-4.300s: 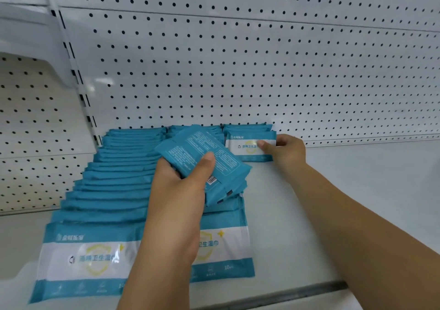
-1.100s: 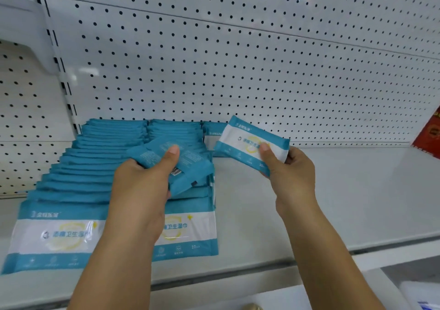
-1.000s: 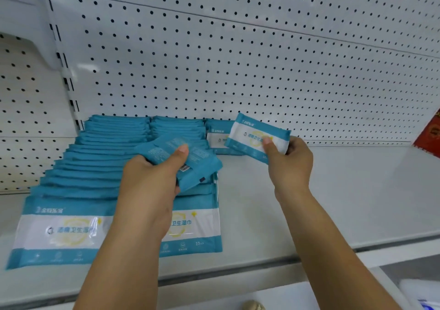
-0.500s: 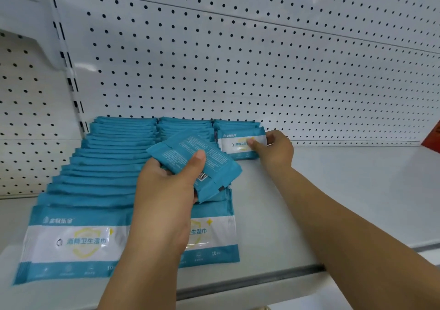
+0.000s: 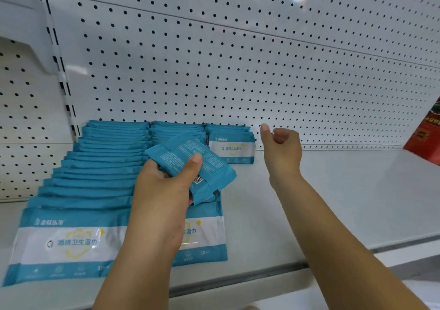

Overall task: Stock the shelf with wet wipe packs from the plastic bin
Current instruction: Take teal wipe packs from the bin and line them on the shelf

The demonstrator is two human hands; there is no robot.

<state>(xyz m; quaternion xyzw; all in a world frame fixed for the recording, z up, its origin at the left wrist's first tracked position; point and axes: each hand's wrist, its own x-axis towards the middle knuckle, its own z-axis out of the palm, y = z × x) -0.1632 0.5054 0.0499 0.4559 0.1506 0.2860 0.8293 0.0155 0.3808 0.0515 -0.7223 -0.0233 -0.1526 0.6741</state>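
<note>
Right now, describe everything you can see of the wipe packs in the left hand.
The held packs are a small stack, at least two, of flat teal pouches in glossy plastic film. The back faces up: fine white print, a barcode near the lower edge. The stack is tilted, held over the second row of shelved packs; contact there cannot be told. The left hand grips it, thumb on top, fingers underneath.

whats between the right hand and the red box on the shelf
The stretch is bare: the head view shows only white shelf between the right hand and the red box.
</note>
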